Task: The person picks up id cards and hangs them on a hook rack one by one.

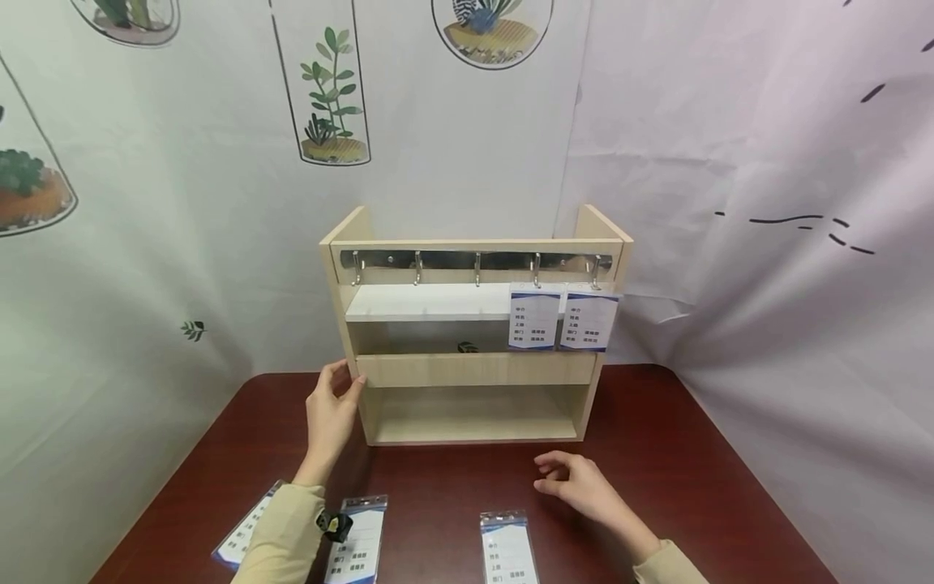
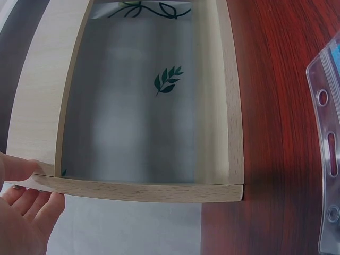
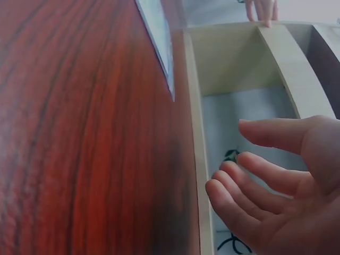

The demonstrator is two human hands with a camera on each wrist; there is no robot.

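Note:
A light wooden shelf rack (image 1: 474, 370) stands on the table, a metal strip with several hooks (image 1: 477, 268) along its upper front. My left hand (image 1: 332, 418) grips the rack's left side panel, thumb at the front and fingers curled round the outer edge, as the left wrist view shows too. My right hand (image 1: 581, 488) hovers over the table before the rack's lower right corner, fingers loosely bent around nothing. Two badge cards in clear sleeves hang from the right-hand hooks: one badge card (image 1: 535, 320) beside another badge card (image 1: 589, 322).
Three more cards lie on the red-brown table (image 1: 438, 503): a tilted badge card (image 1: 244, 531) left of my left sleeve, a badge card (image 1: 367, 535) partly behind the wrist strap, and a badge card (image 1: 508, 553) near the middle. A printed white cloth (image 1: 467, 146) hangs behind.

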